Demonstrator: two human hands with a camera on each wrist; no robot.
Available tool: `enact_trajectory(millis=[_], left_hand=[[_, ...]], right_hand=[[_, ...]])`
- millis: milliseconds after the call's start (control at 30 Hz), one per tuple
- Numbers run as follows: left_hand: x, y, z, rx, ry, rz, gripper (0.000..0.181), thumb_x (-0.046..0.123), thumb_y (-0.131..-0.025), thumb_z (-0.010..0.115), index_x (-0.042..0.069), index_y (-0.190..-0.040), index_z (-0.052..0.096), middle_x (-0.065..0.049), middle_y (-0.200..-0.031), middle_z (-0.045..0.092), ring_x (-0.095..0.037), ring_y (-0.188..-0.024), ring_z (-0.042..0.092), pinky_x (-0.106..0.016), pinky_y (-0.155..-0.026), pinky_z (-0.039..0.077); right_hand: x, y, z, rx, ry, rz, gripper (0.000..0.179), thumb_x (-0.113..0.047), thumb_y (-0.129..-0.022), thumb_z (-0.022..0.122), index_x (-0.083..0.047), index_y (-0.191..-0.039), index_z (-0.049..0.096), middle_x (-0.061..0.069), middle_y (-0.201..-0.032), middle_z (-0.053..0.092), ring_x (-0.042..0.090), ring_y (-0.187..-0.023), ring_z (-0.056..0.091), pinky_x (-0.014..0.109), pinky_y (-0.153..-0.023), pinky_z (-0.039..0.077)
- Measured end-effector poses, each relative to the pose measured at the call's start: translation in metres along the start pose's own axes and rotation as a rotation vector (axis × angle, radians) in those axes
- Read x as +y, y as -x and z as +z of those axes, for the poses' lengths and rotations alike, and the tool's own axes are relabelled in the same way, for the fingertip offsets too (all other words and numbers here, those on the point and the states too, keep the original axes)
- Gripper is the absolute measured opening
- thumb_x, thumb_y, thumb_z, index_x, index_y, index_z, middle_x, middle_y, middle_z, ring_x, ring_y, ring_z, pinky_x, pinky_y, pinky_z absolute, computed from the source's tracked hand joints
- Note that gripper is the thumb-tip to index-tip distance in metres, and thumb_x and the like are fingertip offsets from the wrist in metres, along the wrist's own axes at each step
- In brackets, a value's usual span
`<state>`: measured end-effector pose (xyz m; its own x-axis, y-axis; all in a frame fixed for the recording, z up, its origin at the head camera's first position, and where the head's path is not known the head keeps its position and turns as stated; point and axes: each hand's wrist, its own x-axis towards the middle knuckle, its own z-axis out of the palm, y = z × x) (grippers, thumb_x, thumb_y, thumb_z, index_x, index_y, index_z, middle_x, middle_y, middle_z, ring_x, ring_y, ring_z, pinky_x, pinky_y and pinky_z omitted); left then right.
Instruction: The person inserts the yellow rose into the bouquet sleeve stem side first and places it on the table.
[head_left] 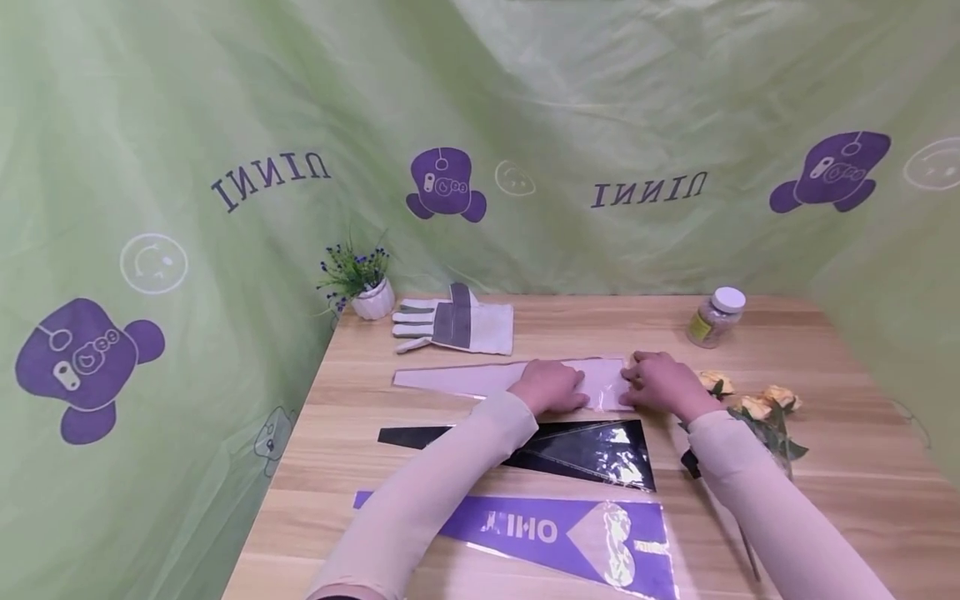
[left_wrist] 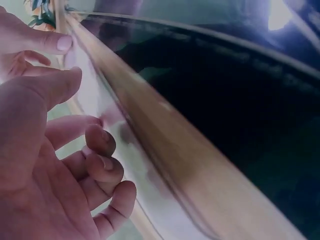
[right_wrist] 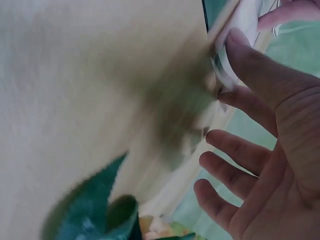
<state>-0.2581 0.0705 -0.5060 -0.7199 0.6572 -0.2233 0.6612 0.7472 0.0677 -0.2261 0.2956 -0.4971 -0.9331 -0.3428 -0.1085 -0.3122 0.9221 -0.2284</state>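
Potted plant (head_left: 368, 293) beside glove (head_left: 471, 326), white-lidded jar (head_left: 714, 320), pale-orange roses (head_left: 756, 407)

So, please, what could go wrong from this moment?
The right hand pinches the end of the pale pink sheet, so a hard pull might crease it. The left sleeve crosses over the black sheet and the purple sheet; if it drags, they could shift. The right sleeve lies close to the roses and might knock them.

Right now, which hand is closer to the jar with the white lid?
Right. The right hand is at the pale pink strip, left and in front of the jar. The left hand is farther left, on the same strip.
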Motion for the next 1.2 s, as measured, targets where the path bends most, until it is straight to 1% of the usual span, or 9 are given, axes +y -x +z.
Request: enact_trajectory(millis=[200,333,533,633,767,867,967,1100,1200], left_hand=[[-0.002,0.004,0.002,0.006,0.006,-0.004,0.031,0.051,-0.1,0.053,0.021,-0.1,0.061,0.001,-0.09,0.066,-0.018,-0.084,0.063,-0.04,-0.072,0.048],[-0.002,0.006,0.003,0.012,0.027,-0.007,0.035,0.054,-0.101,0.051,0.021,-0.094,0.059,0.001,-0.089,0.067,-0.018,-0.085,0.064,-0.041,-0.076,0.046],[-0.001,0.007,0.002,0.014,0.015,-0.016,0.041,0.056,-0.102,0.048,0.02,-0.111,0.064,-0.001,-0.102,0.071,-0.019,-0.095,0.067,-0.041,-0.081,0.048],[0.001,0.009,0.002,0.009,0.018,-0.016,0.04,0.055,-0.102,0.049,0.019,-0.11,0.064,-0.001,-0.102,0.071,-0.019,-0.095,0.067,-0.041,-0.08,0.048],[0.003,0.009,0.003,0.018,0.014,-0.011,0.036,0.054,-0.101,0.05,0.019,-0.101,0.062,0.0,-0.096,0.07,-0.019,-0.092,0.067,-0.041,-0.078,0.049],[0.003,0.008,0.004,0.022,-0.001,-0.003,0.035,0.053,-0.101,0.05,0.02,-0.101,0.062,0.0,-0.096,0.069,-0.019,-0.092,0.066,-0.04,-0.075,0.049],[0.002,0.008,0.005,0.005,-0.005,0.001,0.037,0.052,-0.101,0.05,0.021,-0.113,0.064,-0.001,-0.103,0.07,-0.019,-0.095,0.066,-0.04,-0.077,0.049],[-0.002,0.009,0.006,-0.004,0.011,-0.006,0.037,0.051,-0.101,0.05,0.022,-0.12,0.063,0.001,-0.107,0.07,-0.019,-0.097,0.065,-0.042,-0.082,0.048],[-0.003,0.01,0.005,0.001,0.019,-0.008,0.032,0.05,-0.101,0.051,0.022,-0.113,0.062,0.001,-0.106,0.07,-0.019,-0.096,0.065,-0.043,-0.083,0.047]], right_hand=[[-0.004,0.002,0.007,0.093,-0.149,0.005,0.018,-0.014,-0.092,0.074,-0.006,-0.108,0.079,0.033,-0.135,0.055,0.053,-0.121,0.054,0.064,-0.1,0.041],[-0.008,0.004,0.011,0.141,-0.265,0.026,0.018,-0.012,-0.094,0.072,-0.001,-0.107,0.077,0.033,-0.131,0.058,0.053,-0.123,0.051,0.063,-0.104,0.037],[-0.011,0.009,0.008,0.105,-0.142,0.089,0.053,-0.031,-0.091,0.077,0.002,-0.131,0.065,0.041,-0.148,0.033,0.066,-0.129,0.032,0.076,-0.097,0.033],[-0.011,0.008,0.008,0.09,-0.123,0.092,0.042,-0.029,-0.091,0.077,-0.002,-0.123,0.071,0.041,-0.148,0.033,0.065,-0.13,0.032,0.075,-0.098,0.032],[-0.01,0.004,0.013,0.152,-0.171,0.073,0.023,-0.022,-0.092,0.075,-0.003,-0.105,0.078,0.039,-0.142,0.044,0.061,-0.126,0.044,0.068,-0.102,0.035],[-0.01,0.004,0.017,0.208,-0.273,0.08,0.021,-0.019,-0.093,0.074,0.0,-0.103,0.077,0.039,-0.138,0.048,0.059,-0.125,0.046,0.065,-0.105,0.034],[-0.012,0.007,0.019,0.212,-0.437,0.128,0.026,-0.02,-0.096,0.071,0.003,-0.11,0.074,0.037,-0.138,0.05,0.056,-0.128,0.045,0.065,-0.107,0.031],[-0.022,0.01,0.016,0.166,-0.687,0.238,0.036,-0.024,-0.101,0.065,0.001,-0.127,0.068,0.028,-0.138,0.055,0.046,-0.126,0.051,0.057,-0.104,0.04],[-0.029,0.012,0.013,0.131,-0.835,0.288,0.042,-0.025,-0.104,0.061,0.0,-0.137,0.06,0.023,-0.142,0.054,0.039,-0.128,0.049,0.05,-0.102,0.042]])
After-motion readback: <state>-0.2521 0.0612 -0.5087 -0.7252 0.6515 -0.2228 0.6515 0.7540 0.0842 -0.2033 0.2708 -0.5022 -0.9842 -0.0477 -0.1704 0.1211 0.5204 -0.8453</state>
